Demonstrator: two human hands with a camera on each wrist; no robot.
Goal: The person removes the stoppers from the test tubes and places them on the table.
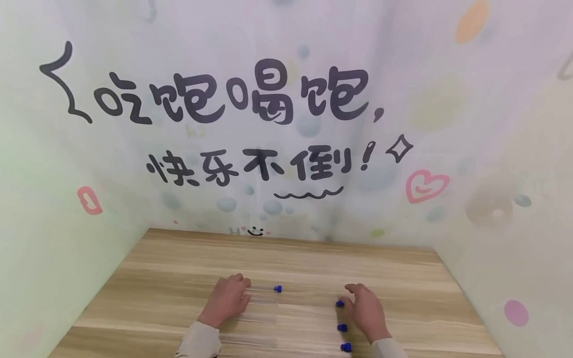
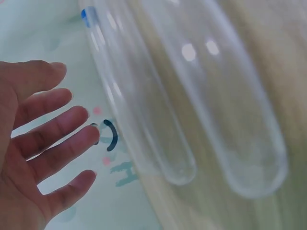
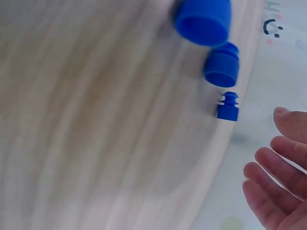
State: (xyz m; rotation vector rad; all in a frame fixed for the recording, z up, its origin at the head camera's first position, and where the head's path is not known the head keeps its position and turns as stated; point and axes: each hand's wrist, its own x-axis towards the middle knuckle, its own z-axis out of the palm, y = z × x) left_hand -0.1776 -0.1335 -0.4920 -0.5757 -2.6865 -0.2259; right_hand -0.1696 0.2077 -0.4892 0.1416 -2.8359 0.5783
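Several clear plastic test tubes (image 2: 259,143) with rounded ends lie on the table, side by side. One far tube has a blue stopper (image 1: 278,288) at its right end, also visible in the left wrist view as a blue tip (image 2: 85,18). My left hand (image 1: 226,301) is beside the tubes' left ends, fingers spread and holding nothing. Three loose blue stoppers (image 3: 222,69) stand or lie in a row on the right. Close to the farthest loose stopper (image 1: 339,303) is my right hand (image 1: 364,311), its fingers loosely bent with nothing in them.
The wood-grain table (image 1: 295,258) meets a printed backdrop (image 1: 268,209) at its far edge. Pale walls (image 1: 506,248) flank it on both sides. The clear tubes are hard to make out against the wood in the head view.
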